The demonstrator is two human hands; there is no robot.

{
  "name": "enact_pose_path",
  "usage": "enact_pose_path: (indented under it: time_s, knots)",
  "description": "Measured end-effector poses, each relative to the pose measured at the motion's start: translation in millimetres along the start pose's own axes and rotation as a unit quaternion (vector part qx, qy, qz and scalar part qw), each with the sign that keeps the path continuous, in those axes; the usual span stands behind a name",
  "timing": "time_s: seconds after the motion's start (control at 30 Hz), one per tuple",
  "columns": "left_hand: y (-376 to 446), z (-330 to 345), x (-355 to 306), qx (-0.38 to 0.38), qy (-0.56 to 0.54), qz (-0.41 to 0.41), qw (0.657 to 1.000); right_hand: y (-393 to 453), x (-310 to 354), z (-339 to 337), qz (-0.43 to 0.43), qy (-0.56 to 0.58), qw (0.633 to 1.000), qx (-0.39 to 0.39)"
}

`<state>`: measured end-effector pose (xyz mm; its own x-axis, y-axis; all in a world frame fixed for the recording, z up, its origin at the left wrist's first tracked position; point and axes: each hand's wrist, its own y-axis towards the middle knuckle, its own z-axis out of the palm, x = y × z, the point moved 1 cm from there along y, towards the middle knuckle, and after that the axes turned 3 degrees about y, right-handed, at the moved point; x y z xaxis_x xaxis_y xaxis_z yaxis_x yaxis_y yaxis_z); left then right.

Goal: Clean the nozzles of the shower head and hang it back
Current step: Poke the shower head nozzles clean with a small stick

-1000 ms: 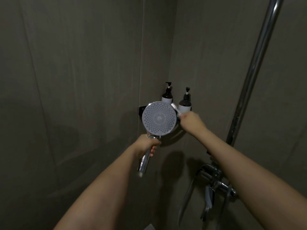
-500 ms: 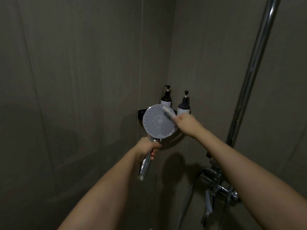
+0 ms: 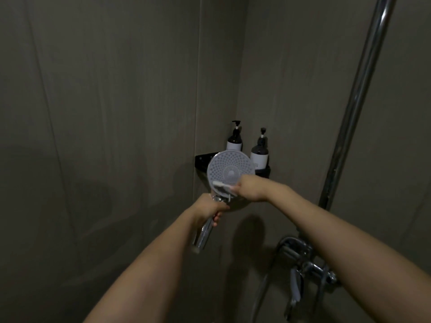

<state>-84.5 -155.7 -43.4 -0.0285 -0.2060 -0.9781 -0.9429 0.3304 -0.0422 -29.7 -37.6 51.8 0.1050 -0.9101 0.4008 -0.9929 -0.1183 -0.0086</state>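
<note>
While dim light falls on the grey-brown panelled walls (image 3: 105, 113) of a shower corner, I watch a shower head (image 3: 229, 170) being scrubbed.

My left hand (image 3: 210, 209) curls round the glossy chrome handle, holding the round, nozzle-dotted face upright before a black corner shelf (image 3: 203, 159) with two dark pump bottles (image 3: 234, 142). My right hand (image 3: 250, 188) pinches a small white brush (image 3: 221, 185), its head lying on the face's lower edge. A chrome riser pipe (image 3: 356, 94) and mixer tap (image 3: 303, 255) stand to the right.
</note>
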Motion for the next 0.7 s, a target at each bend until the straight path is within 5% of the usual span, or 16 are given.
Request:
enact_pose_path:
  time_s: [0.13, 0.3, 0.43, 0.57, 0.63, 0.7]
  knots:
    - [-0.3, -1.4, 1.6, 0.0, 0.001, 0.003, 1.0, 11.6, 9.0, -3.4, 0.02, 0.009, 0.998, -0.055]
    - [-3.5, 0.2, -3.9, 0.015, 0.013, 0.01, 1.0, 19.4, -1.3, -25.8, 0.075, 0.002, 0.968, -0.238]
    - [-1.7, -3.8, -3.6, 0.003, 0.026, 0.006, 1.0, 19.7, 6.9, 0.3, 0.054, 0.047, 0.983, -0.166]
    - [-5.2, -10.2, 0.2, 0.006, 0.027, 0.001, 1.0, 22.6, -13.3, -20.4, 0.066, 0.031, 0.968, -0.241]
    - [-5.1, -12.5, -0.3, 0.001, 0.033, 0.0, 0.999, 20.3, -1.6, 1.7, 0.006, 0.02, 0.977, -0.211]
    - [-4.4, -12.3, -2.0, 0.001, 0.035, 0.002, 0.999, 16.7, -0.6, 15.0, 0.059, 0.085, 0.979, -0.174]
